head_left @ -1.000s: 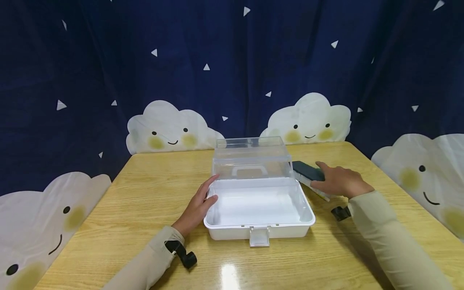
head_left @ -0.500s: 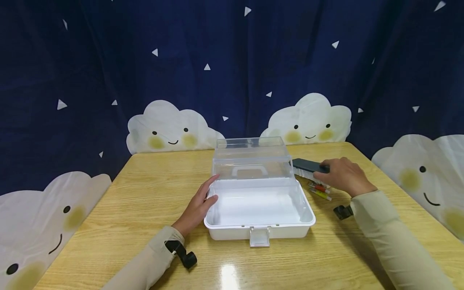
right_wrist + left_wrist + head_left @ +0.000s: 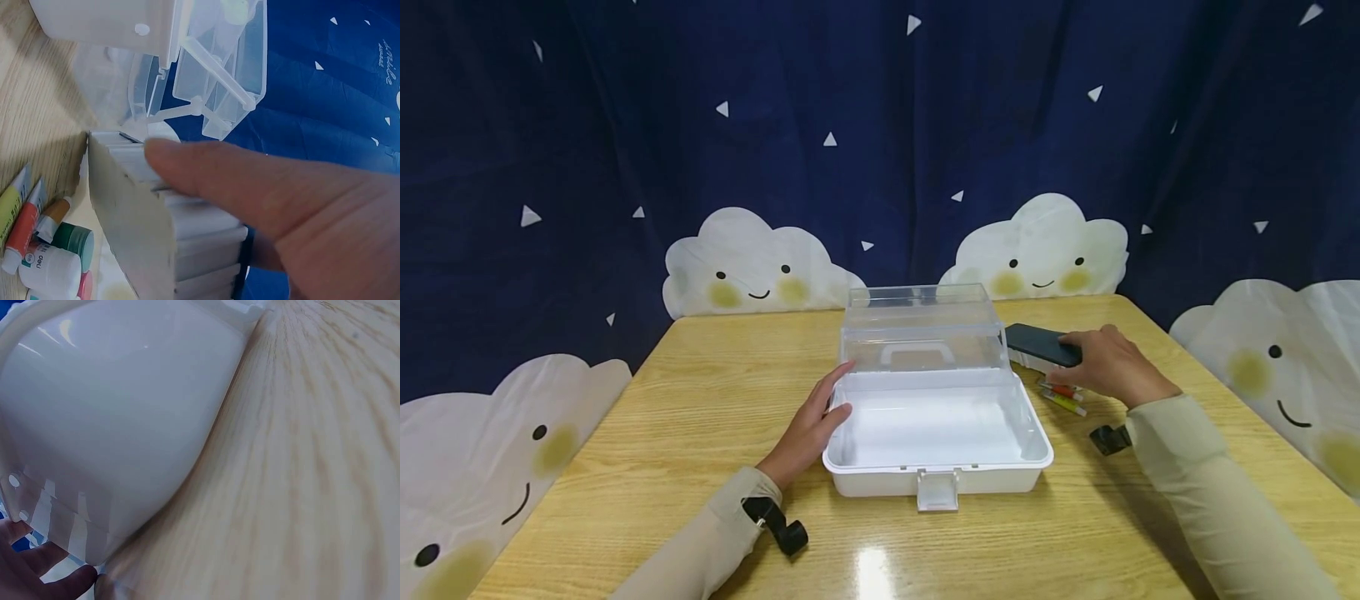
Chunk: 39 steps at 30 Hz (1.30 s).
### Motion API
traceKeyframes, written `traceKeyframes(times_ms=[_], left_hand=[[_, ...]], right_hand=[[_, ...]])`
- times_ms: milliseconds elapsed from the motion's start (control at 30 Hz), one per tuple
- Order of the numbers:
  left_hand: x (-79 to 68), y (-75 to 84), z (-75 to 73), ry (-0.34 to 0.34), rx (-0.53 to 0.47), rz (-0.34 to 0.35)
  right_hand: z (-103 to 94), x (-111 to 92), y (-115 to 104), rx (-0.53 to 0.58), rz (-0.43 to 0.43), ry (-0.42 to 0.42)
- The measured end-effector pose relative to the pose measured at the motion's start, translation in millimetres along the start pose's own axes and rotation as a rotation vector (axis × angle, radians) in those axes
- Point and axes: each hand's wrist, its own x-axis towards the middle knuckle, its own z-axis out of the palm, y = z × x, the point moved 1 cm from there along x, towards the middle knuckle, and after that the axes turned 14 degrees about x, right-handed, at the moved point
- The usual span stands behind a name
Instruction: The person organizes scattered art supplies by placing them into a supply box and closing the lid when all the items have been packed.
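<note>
A white plastic storage box (image 3: 940,481) stands on the table with its clear lid (image 3: 922,321) raised. My left hand (image 3: 805,431) holds the box's left side, thumb over the rim and fingers along the outside near the hinge. To the right of the box, my right hand (image 3: 1108,362) grips the near end of a white ribbed case with a dark blue top (image 3: 1037,342). In the right wrist view the thumb lies along the case's ribbed white side (image 3: 206,250); most of the other fingers are hidden.
Paint tubes (image 3: 1064,403) lie on the table just below the right hand. Beside them in the right wrist view are small paint jars (image 3: 50,267). A front latch (image 3: 937,490) hangs from the box. A dark blue curtain (image 3: 880,150) backs the table.
The right hand has drawn the dark-topped case up and away from the paint tubes, which now show below it, and has turned its top toward the head camera. The left hand stays put.
</note>
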Motion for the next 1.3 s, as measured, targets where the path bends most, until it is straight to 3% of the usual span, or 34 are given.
traceKeyframes(times_ms=[167,400,1033,1300], left_hand=[[-1.9,9.0,-2.0,-0.003,0.022,-0.001],[-1.2,8.1,-1.3,-0.006,0.023,-0.014],[-2.4,7.5,-0.7,-0.005,0.025,-0.022],[3.1,-14.4,4.1,0.008,0.030,-0.011]], right_hand=[[-0.3,2,2,-0.003,-0.008,0.000],[-2.9,2,3,0.003,-0.026,0.038],[-5.3,4,4,0.032,-0.112,0.267],[-9.1,4,5,0.061,-0.152,0.342]])
